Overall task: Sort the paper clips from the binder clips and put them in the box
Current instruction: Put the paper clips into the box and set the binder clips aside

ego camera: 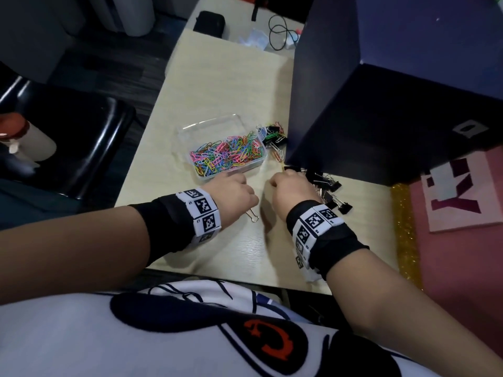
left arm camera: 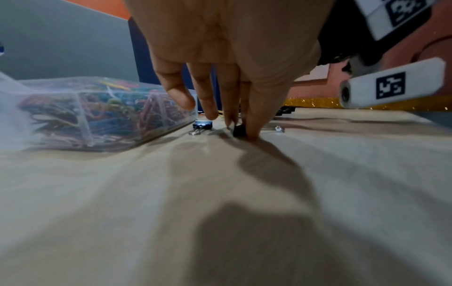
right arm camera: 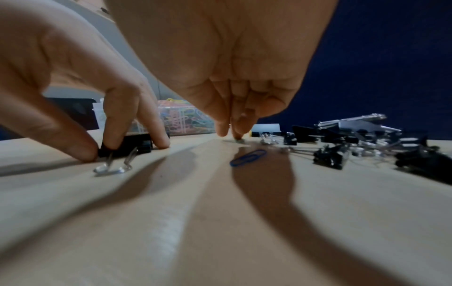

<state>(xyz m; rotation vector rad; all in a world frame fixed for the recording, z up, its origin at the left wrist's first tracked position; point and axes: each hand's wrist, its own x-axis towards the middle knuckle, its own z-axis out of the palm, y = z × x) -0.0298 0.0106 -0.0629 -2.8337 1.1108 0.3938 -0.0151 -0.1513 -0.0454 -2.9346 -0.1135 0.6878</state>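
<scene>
A clear plastic box (ego camera: 187, 131) holds several coloured paper clips (ego camera: 227, 152). Just in front of it my left hand (ego camera: 236, 190) points its fingers down at the table and pinches a black binder clip (right arm camera: 127, 148), whose silver handles (ego camera: 251, 214) stick out below the hand. My right hand (ego camera: 288, 185) has its fingertips (right arm camera: 240, 123) bunched on a small greenish thing on the table, seemingly a paper clip. A blue paper clip (right arm camera: 248, 157) lies loose just in front of those fingertips. A pile of black binder clips (ego camera: 326, 186) lies right of my right hand.
A small mixed heap of clips (ego camera: 273, 137) lies behind the box's right end. A tall dark blue partition (ego camera: 353, 104) stands close behind and right of the hands. Another binder clip (left arm camera: 201, 125) lies by the box wall. A cable (ego camera: 280, 31) and a black case (ego camera: 209, 23) lie far back.
</scene>
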